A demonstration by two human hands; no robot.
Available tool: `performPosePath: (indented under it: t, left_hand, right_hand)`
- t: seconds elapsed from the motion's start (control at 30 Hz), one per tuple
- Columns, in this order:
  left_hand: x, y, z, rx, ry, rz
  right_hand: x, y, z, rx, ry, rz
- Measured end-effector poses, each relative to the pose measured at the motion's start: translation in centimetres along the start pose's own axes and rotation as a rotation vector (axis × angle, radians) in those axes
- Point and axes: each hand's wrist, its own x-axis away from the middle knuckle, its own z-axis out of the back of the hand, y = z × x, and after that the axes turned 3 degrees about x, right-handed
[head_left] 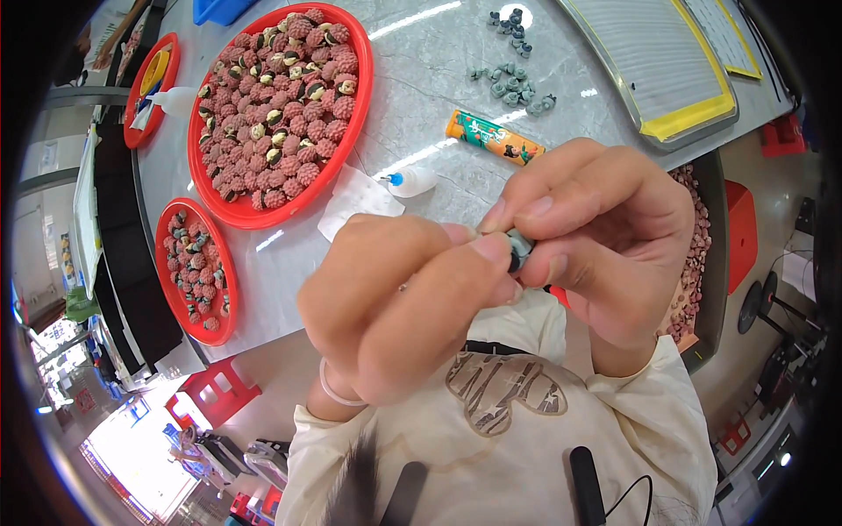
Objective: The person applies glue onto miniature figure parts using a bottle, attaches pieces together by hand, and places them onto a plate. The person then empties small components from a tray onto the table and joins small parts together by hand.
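Note:
Close in front of me, my left hand (408,302) and my right hand (605,232) meet fingertip to fingertip. Between them they pinch a small grey-green and black piece (522,249), partly hidden by the fingers. Both hands are closed on it. Past my left hand, on the grey marbled table, lie a white squeeze bottle (414,182) with a blue-based metal tip and a white tissue (355,203). Beyond my right hand is an orange and green packet (495,138). Farther back sit several loose grey-green pieces (516,89) and a cluster of darker ones (513,31).
A large red tray (369,70) of pink bumpy pieces fills the left side. Below it stands a smaller red tray (232,307) with pink and grey-green pieces. Another white bottle (175,102) lies by a third red tray (134,131). A yellow-edged panel (653,66) occupies the far right.

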Motion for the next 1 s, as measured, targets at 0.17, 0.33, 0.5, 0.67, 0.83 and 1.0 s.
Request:
performPosePath:
  t: [0.17,0.33,0.5,0.67,0.83,1.0]
  left_hand:
    - [0.2,-0.2,-0.4,0.153,0.040,0.145]
    - [0.0,-1.8,0.5,0.157,0.115,0.113]
    - [0.8,-4.1,4.2,0.206,0.297,0.346]
    - [0.9,-5.1,5.0,0.178,0.236,0.389]
    - [0.4,-5.8,5.2,0.190,0.163,0.405]
    - [-1.0,-7.5,6.9,0.121,0.103,0.418]
  right_hand:
    - [0.0,0.6,0.3,-0.024,-0.012,-0.014]
    - [-0.6,0.0,2.9,0.040,0.028,-0.018]
    - [-3.0,0.6,7.9,0.596,0.243,-0.021]
    - [-5.3,3.1,9.5,1.265,0.213,0.065]
    - [-7.2,3.4,9.0,1.233,0.192,0.056]
    - [-6.6,1.2,8.8,1.099,0.233,-0.053]
